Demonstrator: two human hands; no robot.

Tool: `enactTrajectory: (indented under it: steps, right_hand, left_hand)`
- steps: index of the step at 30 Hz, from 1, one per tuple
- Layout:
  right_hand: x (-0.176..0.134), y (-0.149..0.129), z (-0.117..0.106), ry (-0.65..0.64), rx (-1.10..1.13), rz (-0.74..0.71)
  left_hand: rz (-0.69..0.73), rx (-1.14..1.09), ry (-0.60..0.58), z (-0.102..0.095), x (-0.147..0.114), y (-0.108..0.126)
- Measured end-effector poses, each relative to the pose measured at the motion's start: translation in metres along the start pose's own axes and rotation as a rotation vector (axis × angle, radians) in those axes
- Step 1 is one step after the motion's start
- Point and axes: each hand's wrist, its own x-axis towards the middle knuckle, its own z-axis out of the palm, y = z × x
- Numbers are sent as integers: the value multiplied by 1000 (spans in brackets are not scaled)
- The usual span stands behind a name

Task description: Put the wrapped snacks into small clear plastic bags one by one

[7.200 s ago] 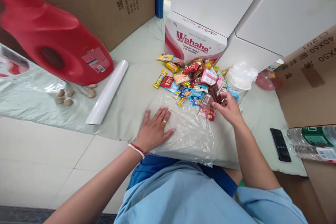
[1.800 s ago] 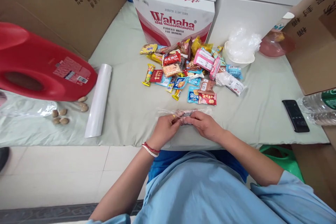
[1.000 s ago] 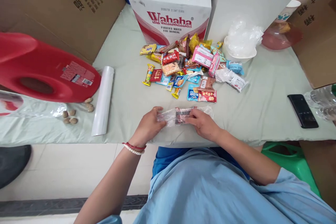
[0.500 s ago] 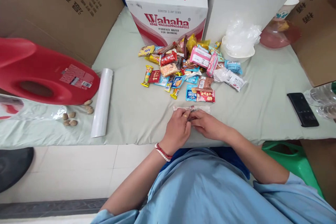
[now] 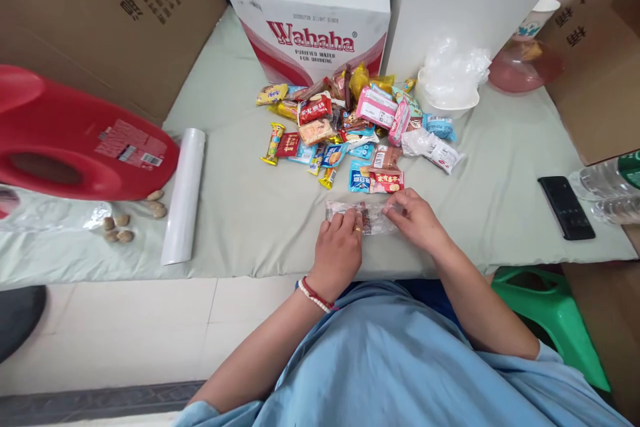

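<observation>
A clear plastic bag (image 5: 376, 223) with a dark red-brown packet in it lies flat near the table's front edge. My left hand (image 5: 339, 250), palm down with fingers curled, holds the bag's left part against the cloth; its fingertips hide some of the packet. At the bag's right end, my right hand (image 5: 417, 221) pinches the thin film between thumb and fingers. Just beyond my hands are a red snack packet (image 5: 387, 182) and a blue snack packet (image 5: 359, 177), at the near side of a heap of wrapped snacks (image 5: 327, 110).
Left of me lie a white roll (image 5: 185, 197), several nuts (image 5: 123, 220) and a big red jug (image 5: 85, 133). A Wahaba-style white carton marked Wahaha (image 5: 315, 33) stands behind the snacks. To the right are a white bowl (image 5: 447, 105) with plastic film, a black phone (image 5: 567, 207) and clear bottles (image 5: 607, 183).
My right hand has moved right, away from my left hand, drawing the bag's end out flat. More of the bag and the dark packet now shows.
</observation>
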Motion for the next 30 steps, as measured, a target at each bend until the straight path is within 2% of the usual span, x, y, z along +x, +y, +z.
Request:
enactTrajectory:
  steps: [2,4,6,9,11,13,15,18,21,23,26,28,30]
  right_hand:
    - [4,-15,5,-61,155,-11]
    - [13,-31,18,-142,217,-46]
    - [22,-44,34,-173,199,-85]
    - [30,-50,52,-146,122,-134]
    - [30,-50,56,-130,90,-167]
    - [28,-48,56,-131,82,-186]
    - [26,-48,55,-133,87,-192]
    - [21,-49,52,-110,124,-175]
    - [12,-46,47,-60,206,-109]
    - [2,-40,43,-28,307,-33]
    - [-15,-29,39,-42,629,128]
    - [-27,-23,38,-74,839,204]
    - [-37,-17,39,-84,947,239]
  left_hand:
    - [-12,-40,27,1,-3,0]
    - [-19,-139,55,0,-7,-5]
    - [-8,-308,82,-4,-13,-17]
    - [-36,-654,146,-8,-25,-43]
    - [-207,-746,248,-6,-30,-57]
    - [-423,-654,319,2,-27,-64]
    - [-502,-548,311,11,-20,-62]
    - [-445,-595,319,18,-9,-48]
    - [-424,-727,407,13,-7,-29]
    - [-351,-717,490,8,-9,-16]
    - [-104,-532,599,5,-12,6]
    - [117,-466,582,9,-13,21]
    - [272,-497,521,16,-14,35]
